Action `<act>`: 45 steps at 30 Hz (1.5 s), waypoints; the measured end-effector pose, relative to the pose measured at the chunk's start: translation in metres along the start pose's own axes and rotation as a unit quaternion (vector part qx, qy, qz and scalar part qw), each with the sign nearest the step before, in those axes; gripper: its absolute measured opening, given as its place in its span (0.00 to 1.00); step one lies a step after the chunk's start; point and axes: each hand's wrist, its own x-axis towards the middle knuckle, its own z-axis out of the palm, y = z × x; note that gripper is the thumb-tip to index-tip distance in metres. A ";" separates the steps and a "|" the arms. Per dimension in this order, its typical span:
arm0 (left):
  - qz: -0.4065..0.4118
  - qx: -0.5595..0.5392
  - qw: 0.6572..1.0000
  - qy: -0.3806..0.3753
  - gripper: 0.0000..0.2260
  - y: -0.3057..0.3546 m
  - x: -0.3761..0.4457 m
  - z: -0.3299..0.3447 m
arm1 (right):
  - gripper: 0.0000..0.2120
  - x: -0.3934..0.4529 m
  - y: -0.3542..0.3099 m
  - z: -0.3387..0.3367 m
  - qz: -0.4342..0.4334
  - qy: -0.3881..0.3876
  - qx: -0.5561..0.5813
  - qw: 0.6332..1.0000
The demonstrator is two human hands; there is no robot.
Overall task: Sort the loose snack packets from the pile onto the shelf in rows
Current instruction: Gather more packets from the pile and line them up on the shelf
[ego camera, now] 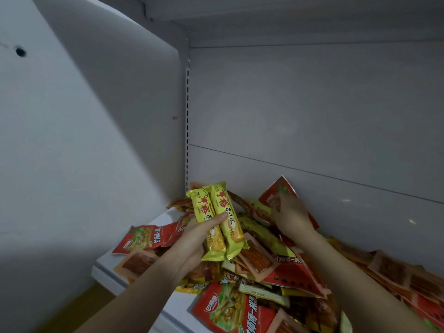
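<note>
2 yellow packets side by side in my left hand, thumb across fronts, fingers curled behind, held tilted above pile. Right hand deep at back of pile, fingers curled on edge of red packet leaning against back wall. Pile of red, orange, yellow packets heaped on white shelf, spreading rightward along wall. 1 red packet with green picture lies flat at pile's left edge, near shelf corner.
</note>
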 end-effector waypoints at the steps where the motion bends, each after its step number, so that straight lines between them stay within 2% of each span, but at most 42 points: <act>1: -0.002 0.003 1.000 -0.001 0.16 0.000 0.000 0.000 | 0.05 0.003 0.003 0.004 0.014 -0.043 -0.051 0.998; 3: -0.003 0.009 1.000 -0.006 0.17 0.000 0.000 0.001 | 0.11 0.003 0.004 0.012 0.016 -0.102 -0.143 0.984; 6: 0.003 0.011 1.000 -0.014 0.16 0.003 0.001 0.004 | 0.09 -0.001 0.001 0.009 0.005 -0.069 -0.151 0.986; 8: 0.007 0.015 1.000 -0.023 0.17 0.007 0.002 0.005 | 0.03 -0.002 -0.001 -0.003 0.022 -0.021 -0.083 0.996; 10: 0.016 0.017 0.999 -0.031 0.19 0.011 0.005 0.006 | 0.04 -0.006 -0.003 -0.021 0.062 0.031 0.033 0.997; 12: 0.022 0.013 0.999 -0.040 0.19 0.014 0.008 0.008 | 0.09 -0.011 -0.004 -0.039 0.097 0.071 0.155 0.981; 14: 0.026 0.007 0.998 -0.048 0.18 0.016 0.012 0.013 | 0.09 -0.018 -0.007 -0.054 0.103 0.095 0.257 0.956; 18: 0.027 -0.023 0.998 -0.055 0.20 0.013 0.018 0.031 | 0.08 -0.035 -0.019 -0.063 0.084 0.091 0.388 0.913; 22: 0.038 -0.039 0.996 -0.069 0.26 0.013 0.022 0.040 | 0.13 -0.055 -0.032 -0.063 0.077 0.035 0.409 0.909; 25: 0.041 -0.046 0.993 -0.097 0.22 0.010 0.023 0.038 | 0.15 -0.070 -0.035 -0.060 0.084 -0.028 0.445 0.891; 28: 0.042 -0.023 0.992 -0.118 0.22 0.003 0.022 0.032 | 0.13 -0.085 -0.038 -0.055 0.106 -0.045 0.476 0.872; 31: 0.037 -0.008 0.989 -0.142 0.23 -0.006 0.019 0.032 | 0.13 -0.098 -0.032 -0.048 0.129 -0.037 0.512 0.849; 35: 0.013 0.000 0.987 -0.159 0.21 -0.019 0.008 0.046 | 0.15 -0.124 -0.023 -0.052 0.140 -0.004 0.520 0.843; 37: 0.005 0.004 0.986 -0.167 0.22 -0.025 -0.003 0.058 | 0.19 -0.139 -0.015 -0.060 0.155 0.027 0.490 0.857; 40: -0.004 0.013 0.983 -0.186 0.24 -0.038 -0.027 0.082 | 0.24 -0.165 0.007 -0.076 0.164 0.065 0.387 0.905; 43: -0.017 0.012 0.979 -0.203 0.23 -0.060 -0.064 0.112 | 0.23 -0.204 0.027 -0.094 0.158 0.069 0.393 0.903; 45: -0.023 0.002 0.980 -0.197 0.19 -0.078 -0.091 0.132 | 0.16 -0.237 0.040 -0.110 0.154 0.076 0.424 0.889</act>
